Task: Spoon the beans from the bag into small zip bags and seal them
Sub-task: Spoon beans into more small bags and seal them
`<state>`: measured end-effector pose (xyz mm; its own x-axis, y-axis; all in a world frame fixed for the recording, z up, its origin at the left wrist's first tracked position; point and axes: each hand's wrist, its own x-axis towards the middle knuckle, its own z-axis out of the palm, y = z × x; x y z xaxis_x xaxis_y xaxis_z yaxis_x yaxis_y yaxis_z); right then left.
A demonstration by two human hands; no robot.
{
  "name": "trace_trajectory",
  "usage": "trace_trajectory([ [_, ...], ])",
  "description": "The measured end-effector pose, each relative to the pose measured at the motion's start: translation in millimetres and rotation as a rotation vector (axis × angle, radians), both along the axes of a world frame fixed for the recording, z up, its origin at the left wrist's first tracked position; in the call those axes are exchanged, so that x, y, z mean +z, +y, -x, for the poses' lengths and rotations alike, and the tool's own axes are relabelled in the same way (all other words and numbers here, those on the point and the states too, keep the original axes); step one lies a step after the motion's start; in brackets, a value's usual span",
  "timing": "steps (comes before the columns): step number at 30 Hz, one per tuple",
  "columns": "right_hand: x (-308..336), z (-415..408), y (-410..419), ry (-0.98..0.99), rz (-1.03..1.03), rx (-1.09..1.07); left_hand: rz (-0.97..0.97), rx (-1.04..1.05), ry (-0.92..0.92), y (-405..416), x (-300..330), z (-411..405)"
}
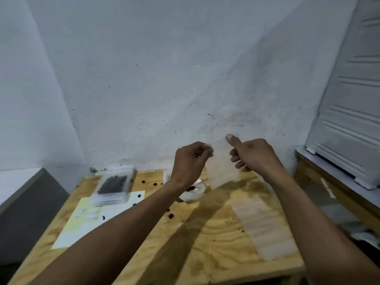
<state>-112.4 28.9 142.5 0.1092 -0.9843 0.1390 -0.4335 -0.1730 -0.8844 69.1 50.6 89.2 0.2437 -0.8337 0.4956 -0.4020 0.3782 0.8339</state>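
The desk (216, 233) meets the wall at its far edge, free in the middle. The bean bag (112, 185) lies far left. The left hand (190, 161) and right hand (253, 155) pinch a clear, seemingly empty zip bag (223, 167) above a small bowl (194, 193).

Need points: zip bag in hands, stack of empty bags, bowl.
zip bag (223, 169), head view, middle of the clear sheet held between both hands.
stack of empty bags (265, 225), head view, centre of the stack on the table.
bowl (195, 193), head view, white rim nearest the camera.
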Motion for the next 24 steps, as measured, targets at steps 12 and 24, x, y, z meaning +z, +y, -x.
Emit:
trace_trajectory([
  [12,-9.7,-79.1,-7.1,-0.331,-0.099,0.236,-0.148,-0.082,0.022,29.0,15.2,-56.4],
  [24,-22.0,-106.4,0.6,0.269,0.287,0.237,-0.187,0.357,-0.11,5.9,13.5,-85.7],
])
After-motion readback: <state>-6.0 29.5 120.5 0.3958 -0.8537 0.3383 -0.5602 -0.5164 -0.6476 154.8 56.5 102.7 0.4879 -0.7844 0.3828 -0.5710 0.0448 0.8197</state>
